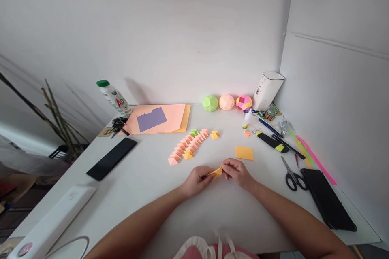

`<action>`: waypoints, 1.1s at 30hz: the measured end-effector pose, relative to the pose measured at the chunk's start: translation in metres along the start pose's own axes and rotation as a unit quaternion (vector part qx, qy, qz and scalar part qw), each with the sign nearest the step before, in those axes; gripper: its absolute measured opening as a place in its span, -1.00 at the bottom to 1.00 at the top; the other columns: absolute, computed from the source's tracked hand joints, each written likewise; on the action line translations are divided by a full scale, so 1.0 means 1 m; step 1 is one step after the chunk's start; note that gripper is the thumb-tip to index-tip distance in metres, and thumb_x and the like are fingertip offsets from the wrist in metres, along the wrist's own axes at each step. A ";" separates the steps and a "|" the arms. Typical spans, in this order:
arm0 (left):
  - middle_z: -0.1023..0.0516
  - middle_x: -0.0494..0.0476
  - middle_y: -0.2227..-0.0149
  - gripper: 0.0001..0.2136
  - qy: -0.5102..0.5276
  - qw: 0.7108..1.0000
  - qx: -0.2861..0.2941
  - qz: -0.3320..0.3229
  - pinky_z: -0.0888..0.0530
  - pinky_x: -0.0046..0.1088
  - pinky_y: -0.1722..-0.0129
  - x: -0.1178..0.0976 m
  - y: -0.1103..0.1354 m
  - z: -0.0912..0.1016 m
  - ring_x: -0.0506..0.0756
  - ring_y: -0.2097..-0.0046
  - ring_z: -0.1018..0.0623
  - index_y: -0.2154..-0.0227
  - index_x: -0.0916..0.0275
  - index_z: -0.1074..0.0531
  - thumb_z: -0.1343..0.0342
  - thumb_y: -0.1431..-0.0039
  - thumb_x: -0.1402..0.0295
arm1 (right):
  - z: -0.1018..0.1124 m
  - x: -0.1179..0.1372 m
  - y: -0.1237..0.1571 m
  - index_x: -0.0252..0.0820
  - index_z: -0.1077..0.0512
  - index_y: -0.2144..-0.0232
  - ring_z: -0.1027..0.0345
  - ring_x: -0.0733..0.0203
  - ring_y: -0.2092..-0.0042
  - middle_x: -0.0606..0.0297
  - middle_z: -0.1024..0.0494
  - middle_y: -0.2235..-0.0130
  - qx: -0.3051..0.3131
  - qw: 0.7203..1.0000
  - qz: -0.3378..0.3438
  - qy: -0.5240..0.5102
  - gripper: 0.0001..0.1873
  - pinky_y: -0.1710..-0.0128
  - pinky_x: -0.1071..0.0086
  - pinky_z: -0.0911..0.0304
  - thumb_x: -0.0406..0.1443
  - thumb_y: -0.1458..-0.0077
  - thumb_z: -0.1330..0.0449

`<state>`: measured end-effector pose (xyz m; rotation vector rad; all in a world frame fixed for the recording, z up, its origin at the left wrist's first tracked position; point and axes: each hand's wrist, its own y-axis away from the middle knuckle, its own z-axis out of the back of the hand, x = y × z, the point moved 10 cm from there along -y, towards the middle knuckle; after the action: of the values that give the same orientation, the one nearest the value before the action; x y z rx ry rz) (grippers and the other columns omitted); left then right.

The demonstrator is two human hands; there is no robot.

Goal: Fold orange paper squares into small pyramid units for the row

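Between my two hands is a small folded piece of orange paper (216, 172), held just above the white table. My left hand (198, 180) pinches its left end, fingers closed. At its right corner, my right hand (237, 171) grips it between thumb and fingertips. A flat orange paper square (244, 153) lies just beyond my right hand. Past my left hand, folded peach paper pieces (182, 145) stand in two rows, with green pieces (193, 132) at the far end and orange ones (187, 154) at the near end. Another orange folded piece (215, 134) sits apart.
Three paper balls (226, 102) line the wall. Scissors (293, 176), a cutter (271, 141), pens, a glue bottle (246, 119) and a black phone (328, 198) lie right. Left are a dark phone (112, 158), a white device (56, 220), paper sheets (176, 115) and a bottle (114, 98).
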<state>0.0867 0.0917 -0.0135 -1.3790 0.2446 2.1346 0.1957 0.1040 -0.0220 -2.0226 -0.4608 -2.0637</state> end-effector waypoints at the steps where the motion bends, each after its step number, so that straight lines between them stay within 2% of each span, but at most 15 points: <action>1: -0.23 -0.03 0.57 -0.73 0.001 1.000 0.000 0.000 -0.22 -0.53 0.48 0.000 0.000 0.000 -0.04 0.50 -0.22 0.43 0.30 -0.44 0.10 -0.22 0.30 | 0.000 -0.001 0.000 -0.22 -0.39 0.44 -0.21 0.33 0.53 0.40 -0.32 0.59 -0.001 1.000 -0.002 -0.001 -0.73 0.47 0.43 -0.15 -0.14 -0.13 -0.09; 4: -0.24 -0.02 0.57 -0.72 0.004 1.000 0.004 0.000 -0.23 -0.52 0.47 -0.002 0.000 0.000 -0.03 0.49 -0.24 0.41 0.30 -0.45 0.11 -0.23 0.28 | 0.000 -0.004 0.001 -0.20 -0.39 0.34 -0.23 0.31 0.52 0.38 -0.34 0.57 -0.003 1.000 -0.001 -0.003 -0.71 0.51 0.44 -0.14 -0.12 -0.17 -0.02; 7: -0.25 -0.02 0.57 -0.71 0.008 1.000 0.005 0.005 -0.24 -0.52 0.48 -0.003 -0.001 0.001 -0.03 0.50 -0.24 0.40 0.29 -0.47 0.11 -0.23 0.27 | -0.005 -0.001 0.002 -0.17 -0.38 0.24 -0.24 0.31 0.50 0.37 -0.37 0.50 0.009 1.000 0.022 0.012 -0.74 0.48 0.42 -0.20 -0.12 -0.10 -0.11; 12: -0.24 -0.03 0.58 -0.73 0.009 0.999 -0.015 0.039 -0.24 -0.53 0.50 0.000 0.001 0.004 -0.03 0.51 -0.23 0.37 0.27 -0.49 0.05 -0.19 0.22 | -0.007 0.003 0.002 -0.19 -0.44 0.43 -0.24 0.31 0.52 0.35 -0.38 0.51 0.008 0.997 0.032 0.073 -0.75 0.51 0.42 -0.24 -0.12 -0.06 -0.15; 17: -0.31 0.01 0.51 -0.76 0.037 0.995 -0.062 0.070 -0.27 -0.53 0.49 0.007 0.001 0.012 -0.04 0.49 -0.27 0.48 0.28 -0.44 -0.02 -0.14 0.23 | 0.000 -0.001 0.000 -0.19 -0.39 0.42 -0.28 0.34 0.54 0.38 -0.38 0.51 -0.015 0.998 0.017 0.050 -0.79 0.50 0.44 -0.25 -0.15 -0.08 -0.15; 25: -0.44 0.07 0.45 -0.74 0.104 0.990 -0.047 0.085 -0.34 -0.50 0.44 0.014 0.001 0.009 0.00 0.44 -0.39 0.45 0.29 -0.44 -0.04 -0.13 0.17 | -0.007 -0.003 0.000 -0.20 -0.48 0.36 -0.34 0.32 0.54 0.28 -0.51 0.40 0.012 0.996 0.024 0.085 -0.77 0.51 0.41 -0.30 -0.15 -0.04 -0.18; 33: -0.43 0.08 0.46 -0.75 0.119 0.988 -0.045 0.090 -0.34 -0.50 0.46 0.016 0.002 0.008 -0.01 0.44 -0.38 0.44 0.30 -0.45 -0.06 -0.12 0.19 | -0.007 -0.004 0.000 -0.19 -0.49 0.37 -0.35 0.33 0.55 0.30 -0.50 0.44 0.013 0.997 0.029 0.077 -0.76 0.53 0.42 -0.32 -0.14 -0.05 -0.18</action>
<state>0.0750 0.0998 -0.0247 -1.7253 0.3827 2.1443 0.1895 0.1016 -0.0264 -1.8231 -0.3938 -2.1466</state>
